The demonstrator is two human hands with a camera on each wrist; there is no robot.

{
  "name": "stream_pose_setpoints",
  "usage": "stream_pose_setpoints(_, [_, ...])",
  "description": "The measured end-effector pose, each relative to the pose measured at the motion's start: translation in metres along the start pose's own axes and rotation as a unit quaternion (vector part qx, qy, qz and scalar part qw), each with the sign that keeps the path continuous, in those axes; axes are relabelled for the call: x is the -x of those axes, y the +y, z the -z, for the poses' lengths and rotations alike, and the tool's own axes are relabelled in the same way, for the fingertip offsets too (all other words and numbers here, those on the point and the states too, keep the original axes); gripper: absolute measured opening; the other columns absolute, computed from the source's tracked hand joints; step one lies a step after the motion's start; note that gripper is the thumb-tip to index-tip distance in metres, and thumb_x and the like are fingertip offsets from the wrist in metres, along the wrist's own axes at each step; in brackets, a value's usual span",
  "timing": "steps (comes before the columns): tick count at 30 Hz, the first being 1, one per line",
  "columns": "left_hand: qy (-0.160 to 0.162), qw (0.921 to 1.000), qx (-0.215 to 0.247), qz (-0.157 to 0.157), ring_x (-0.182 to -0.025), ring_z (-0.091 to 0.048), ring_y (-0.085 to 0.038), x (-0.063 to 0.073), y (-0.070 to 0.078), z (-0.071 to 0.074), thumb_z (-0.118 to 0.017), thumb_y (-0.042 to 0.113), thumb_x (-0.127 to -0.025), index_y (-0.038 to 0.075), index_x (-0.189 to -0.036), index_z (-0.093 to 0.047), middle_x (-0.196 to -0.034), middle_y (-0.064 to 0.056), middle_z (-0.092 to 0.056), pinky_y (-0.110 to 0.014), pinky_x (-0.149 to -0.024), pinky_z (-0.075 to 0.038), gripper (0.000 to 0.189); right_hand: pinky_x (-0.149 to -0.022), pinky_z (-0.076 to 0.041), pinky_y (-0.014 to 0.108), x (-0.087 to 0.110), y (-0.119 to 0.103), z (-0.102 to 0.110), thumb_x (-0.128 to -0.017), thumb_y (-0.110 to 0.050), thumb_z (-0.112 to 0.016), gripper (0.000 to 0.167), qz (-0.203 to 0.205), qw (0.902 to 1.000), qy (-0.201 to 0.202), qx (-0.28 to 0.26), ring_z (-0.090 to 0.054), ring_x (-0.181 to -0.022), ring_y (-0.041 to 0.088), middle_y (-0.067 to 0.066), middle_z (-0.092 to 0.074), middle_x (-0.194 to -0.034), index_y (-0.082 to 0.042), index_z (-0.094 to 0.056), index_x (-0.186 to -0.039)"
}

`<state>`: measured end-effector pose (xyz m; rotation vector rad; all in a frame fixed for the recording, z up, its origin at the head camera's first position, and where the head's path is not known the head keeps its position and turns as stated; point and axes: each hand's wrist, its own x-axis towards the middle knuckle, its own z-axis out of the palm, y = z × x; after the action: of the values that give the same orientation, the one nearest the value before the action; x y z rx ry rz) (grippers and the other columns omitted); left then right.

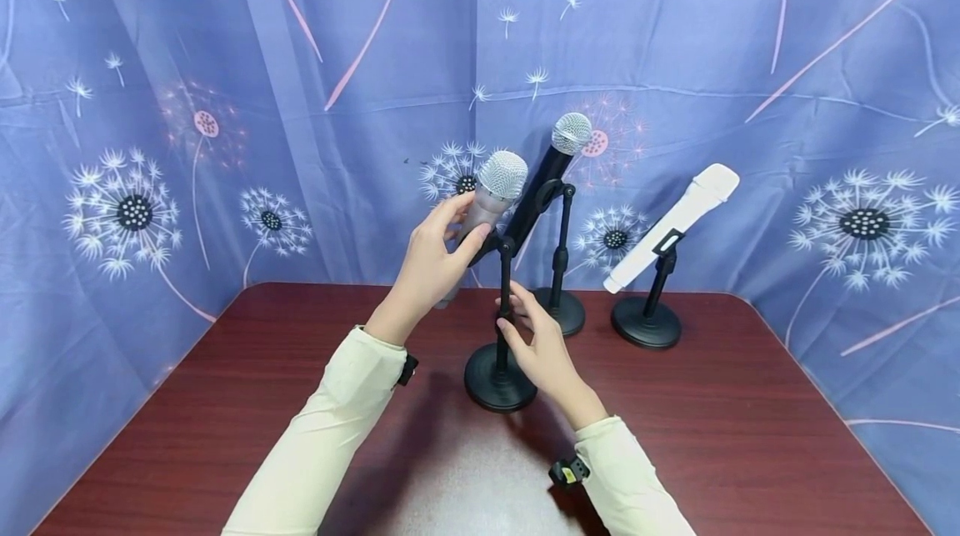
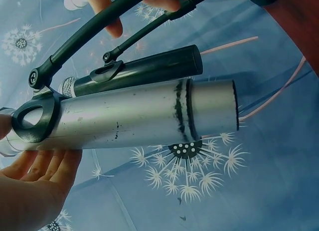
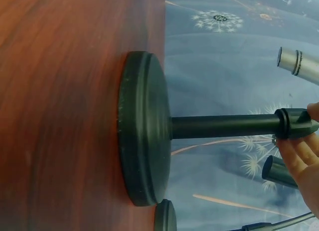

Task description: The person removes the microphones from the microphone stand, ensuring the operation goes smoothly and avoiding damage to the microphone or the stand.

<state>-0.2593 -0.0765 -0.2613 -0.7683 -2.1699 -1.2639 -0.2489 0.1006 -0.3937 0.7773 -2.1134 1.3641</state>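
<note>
My left hand (image 1: pixel 431 257) grips a silver microphone (image 1: pixel 501 177) just below its mesh head, thumb on one side and fingers on the other. The microphone leans, head up and to the right. In the left wrist view its silver body (image 2: pixel 124 114) passes through the black ring-shaped clip (image 2: pixel 56 122) of the front stand. That stand's round base (image 1: pixel 498 390) rests flat on the table. With its thumb and fingertips, my right hand (image 1: pixel 543 353) holds the upright pole at the ribbed collar (image 3: pixel 291 122), well above the base.
Close behind stands a black microphone (image 1: pixel 536 194) with a silver head, tilted in its own stand (image 1: pixel 564 315). Further right, a white microphone (image 1: pixel 667 236) leans in a shorter stand (image 1: pixel 648 323). The brown table (image 1: pixel 247 403) meets a blue dandelion-print curtain (image 1: pixel 360 211).
</note>
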Motion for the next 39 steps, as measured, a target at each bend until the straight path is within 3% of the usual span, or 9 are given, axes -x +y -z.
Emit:
stream_pose_setpoints(10, [-0.009, 0.9996, 0.013, 0.022, -0.115, -0.055, -0.023, -0.001, 0.004, 0.001, -0.060, 0.021, -0.096, 0.007, -0.137, -0.050, -0.128, -0.010, -0.057, -0.039, -0.094, -0.048, 0.045, -0.087, -0.052, 0.047, 0.005, 0.007, -0.002, -0.091, -0.001, -0.064, 0.055, -0.005, 1.0000, -0.009, -0.001, -0.063, -0.103, 0.026, 0.014, -0.063, -0.116, -0.010, -0.045, -0.142])
stream_pose_setpoints(22, [0.005, 0.9991, 0.024, 0.035, -0.110, -0.056, -0.024, -0.002, 0.006, 0.003, -0.063, 0.020, -0.094, 0.006, -0.134, -0.055, -0.124, -0.011, -0.059, -0.039, -0.092, -0.049, 0.043, -0.087, -0.051, 0.048, 0.005, 0.006, -0.004, -0.088, -0.004, -0.068, 0.038, -0.054, 0.9982, -0.011, -0.024, -0.065, -0.097, 0.028, 0.015, -0.067, -0.108, -0.005, -0.059, -0.125])
stream_pose_setpoints(30, [0.011, 0.9991, 0.025, 0.033, -0.108, -0.058, -0.024, -0.002, 0.007, 0.007, -0.065, 0.018, -0.093, 0.005, -0.131, -0.057, -0.122, -0.012, -0.060, -0.039, -0.088, -0.051, 0.041, -0.082, -0.053, 0.049, -0.002, -0.031, 0.003, -0.085, 0.008, -0.066, 0.033, -0.037, 0.9984, -0.014, -0.039, -0.066, -0.092, 0.036, 0.025, -0.067, -0.104, 0.007, -0.060, -0.117])
stream_pose_setpoints(36, [0.019, 0.9990, 0.025, 0.033, -0.107, -0.059, -0.023, -0.002, 0.005, 0.012, -0.066, 0.015, -0.092, 0.004, -0.130, -0.058, -0.120, -0.013, -0.061, -0.038, -0.086, -0.052, 0.040, -0.075, -0.055, 0.044, -0.007, -0.034, 0.001, -0.084, 0.010, -0.066, 0.031, -0.030, 0.9987, -0.015, -0.038, -0.067, -0.088, 0.036, 0.025, -0.068, -0.099, 0.009, -0.061, -0.114])
stream_pose_setpoints(39, [0.025, 0.9988, 0.025, 0.033, -0.107, -0.060, -0.022, -0.003, 0.006, 0.016, -0.066, 0.015, -0.091, 0.004, -0.130, -0.058, -0.120, -0.012, -0.062, -0.038, -0.086, -0.052, 0.041, -0.076, -0.055, 0.046, -0.009, -0.023, -0.004, -0.084, 0.009, -0.067, 0.031, -0.023, 0.9987, -0.011, -0.044, -0.067, -0.088, 0.036, 0.025, -0.068, -0.099, 0.009, -0.061, -0.115])
